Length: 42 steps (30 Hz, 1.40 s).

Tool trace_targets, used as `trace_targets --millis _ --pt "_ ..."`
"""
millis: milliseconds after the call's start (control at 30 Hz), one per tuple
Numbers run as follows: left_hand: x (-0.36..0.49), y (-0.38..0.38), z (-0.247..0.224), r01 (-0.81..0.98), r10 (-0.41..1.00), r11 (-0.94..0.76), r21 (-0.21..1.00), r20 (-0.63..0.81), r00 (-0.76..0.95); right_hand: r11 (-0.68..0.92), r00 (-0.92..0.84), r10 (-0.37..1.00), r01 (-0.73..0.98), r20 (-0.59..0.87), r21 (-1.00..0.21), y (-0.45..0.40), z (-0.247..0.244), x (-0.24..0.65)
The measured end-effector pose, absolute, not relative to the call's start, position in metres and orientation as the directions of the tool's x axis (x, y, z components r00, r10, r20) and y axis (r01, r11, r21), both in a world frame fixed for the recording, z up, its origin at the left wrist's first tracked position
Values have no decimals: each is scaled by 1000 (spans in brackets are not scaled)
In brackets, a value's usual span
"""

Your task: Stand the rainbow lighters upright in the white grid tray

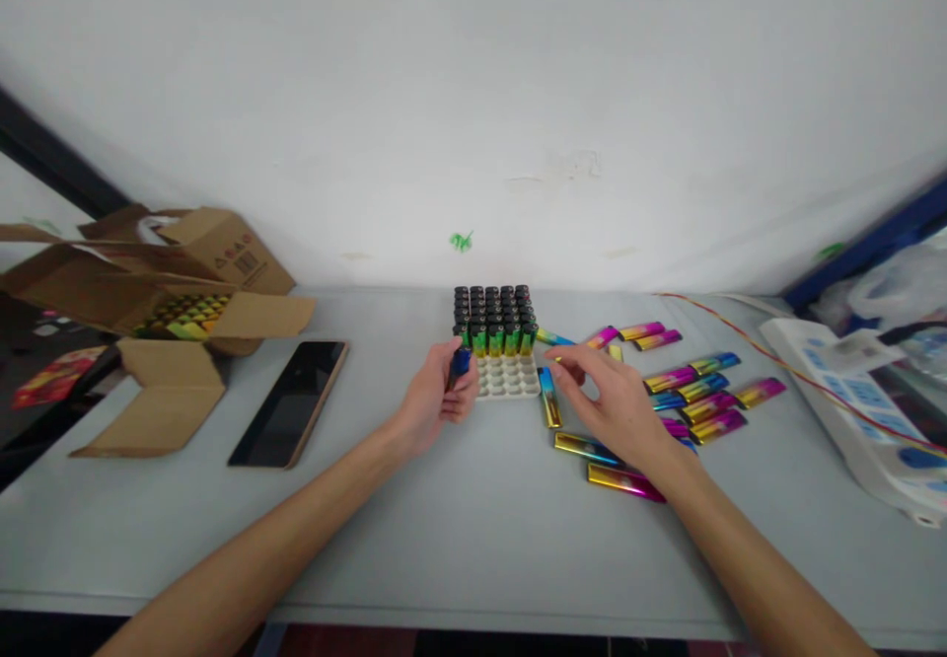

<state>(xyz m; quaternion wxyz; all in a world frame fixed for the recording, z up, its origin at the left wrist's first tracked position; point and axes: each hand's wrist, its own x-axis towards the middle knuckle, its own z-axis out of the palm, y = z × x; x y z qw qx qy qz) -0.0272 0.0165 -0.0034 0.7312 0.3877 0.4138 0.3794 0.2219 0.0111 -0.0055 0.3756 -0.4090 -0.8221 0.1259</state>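
My left hand [436, 386] is closed around a dark blue lighter [459, 365], its end showing above the fingers at the tray's left side. The white tray [510, 387] has rows of round hollows in front. Behind these stand rows of black-topped lighters [503, 339] with green-yellow bodies. My right hand [611, 401] is over the shiny pieces right of the tray, thumb and forefinger pinched at a small gold-coloured end; what it belongs to is mostly hidden. A blue-and-gold metallic case [549, 398] lies upright in view between tray and hand.
Several shiny pink, gold and blue cases [710, 405] lie scattered to the right. A white power strip [858, 410] with a red-yellow cord [762, 343] sits at the right edge. On the left are a phone [290, 403] and an open cardboard box [248, 315] holding yellow-green lighters [192, 314].
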Motion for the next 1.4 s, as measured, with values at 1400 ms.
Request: trace_targets --millis 1400 --pt "-81 42 9 602 849 -528 599 361 386 631 -386 759 638 525 -443 26 -2 246"
